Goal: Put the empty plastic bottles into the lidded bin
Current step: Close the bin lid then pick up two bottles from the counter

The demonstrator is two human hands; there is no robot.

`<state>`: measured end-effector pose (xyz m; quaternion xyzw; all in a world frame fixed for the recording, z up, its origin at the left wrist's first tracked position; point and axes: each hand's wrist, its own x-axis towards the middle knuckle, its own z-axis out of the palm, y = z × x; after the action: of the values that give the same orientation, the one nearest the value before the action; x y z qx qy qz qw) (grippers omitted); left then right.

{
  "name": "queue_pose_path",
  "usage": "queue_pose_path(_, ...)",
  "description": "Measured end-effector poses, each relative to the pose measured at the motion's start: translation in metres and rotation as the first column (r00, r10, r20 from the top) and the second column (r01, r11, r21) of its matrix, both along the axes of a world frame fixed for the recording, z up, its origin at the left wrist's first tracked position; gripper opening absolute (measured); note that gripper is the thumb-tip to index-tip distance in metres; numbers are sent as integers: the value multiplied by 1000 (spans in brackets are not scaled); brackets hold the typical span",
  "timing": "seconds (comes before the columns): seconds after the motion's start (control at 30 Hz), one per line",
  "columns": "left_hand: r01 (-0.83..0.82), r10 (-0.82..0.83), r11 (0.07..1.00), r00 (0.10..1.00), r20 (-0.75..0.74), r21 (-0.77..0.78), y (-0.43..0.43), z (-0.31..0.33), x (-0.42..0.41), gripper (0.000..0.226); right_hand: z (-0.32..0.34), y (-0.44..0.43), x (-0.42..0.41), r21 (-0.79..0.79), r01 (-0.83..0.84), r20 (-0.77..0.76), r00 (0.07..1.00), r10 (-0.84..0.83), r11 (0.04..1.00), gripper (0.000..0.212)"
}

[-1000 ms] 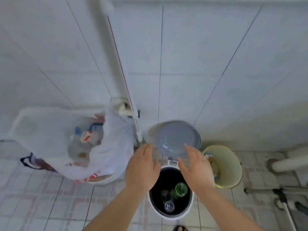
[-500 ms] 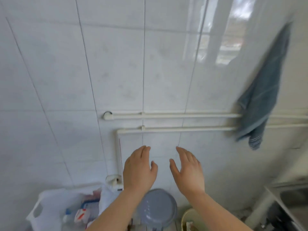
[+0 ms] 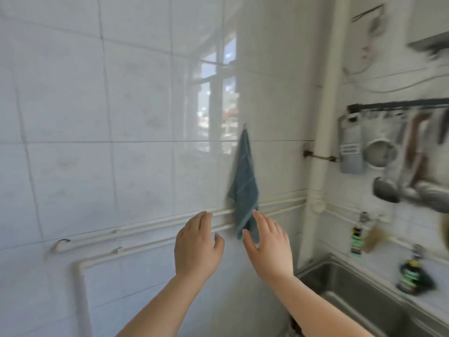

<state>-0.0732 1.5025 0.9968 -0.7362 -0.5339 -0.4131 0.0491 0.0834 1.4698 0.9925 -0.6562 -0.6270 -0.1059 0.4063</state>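
My left hand [image 3: 197,246] and my right hand [image 3: 269,246] are raised side by side in front of the white tiled wall, fingers apart and palms facing away, holding nothing. They are a small gap apart from each other. The lidded bin, the plastic bottles and the bag are out of view below the frame.
A blue towel [image 3: 243,188] hangs on the wall just beyond my right hand. White pipes [image 3: 145,229] run along the wall. A steel sink [image 3: 359,295] sits at lower right, with a dark bottle [image 3: 414,277] on its rim. Utensils hang from a rack [image 3: 398,105] at upper right.
The view has swung up and to the right, away from the open bin and the bag on the floor. Both hands stay raised, open and empty.
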Motion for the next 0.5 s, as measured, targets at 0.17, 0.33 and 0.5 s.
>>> queue_pose_path(0.17, 200, -200, 980, 980, 9, 20, -69, 13, 111, 48, 10, -101, 103, 30, 216, 30, 976, -217, 976, 65)
queue_pose_path(0.33, 432, -432, 902, 902, 5, -1, -162, 5, 227, 50, 2, -231, 209, 12, 452, 40, 891, -452, 892, 58)
queue_pose_path(0.5, 641, -640, 767, 768, 30, -43, -270, -1, 332, 51, -5, -367, 292, 6, 659, 28, 752, -659, 752, 56)
